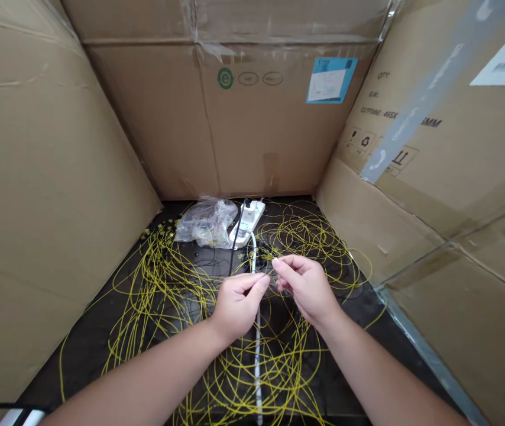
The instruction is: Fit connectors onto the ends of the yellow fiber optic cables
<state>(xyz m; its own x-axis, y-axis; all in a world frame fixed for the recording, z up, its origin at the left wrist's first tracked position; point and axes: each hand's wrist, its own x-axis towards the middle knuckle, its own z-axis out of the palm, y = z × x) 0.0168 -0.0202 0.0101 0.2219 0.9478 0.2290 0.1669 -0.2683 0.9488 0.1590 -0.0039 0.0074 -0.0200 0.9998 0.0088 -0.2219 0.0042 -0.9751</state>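
Observation:
My left hand (238, 305) and my right hand (309, 291) are close together above the dark work surface, each with thumb and forefinger pinched. A thin yellow wire seems to run between the fingertips; its end is too small to make out. Loose yellow wires (152, 290) lie spread to the left, with small yellow and black ends toward the back. More yellow wires (297, 234) are coiled at the back right, and others lie tangled beneath my wrists. Directly below my hands runs a white cable (258, 367), partly hidden by the left one.
At the back, a white power strip (255, 214) has a black cable (235, 244) plugged in. Beside it sits a crumpled clear plastic bag (208, 223). Tall cardboard boxes stand at the left (48, 177), the back (155, 118) and the right (469, 236), walling in the surface.

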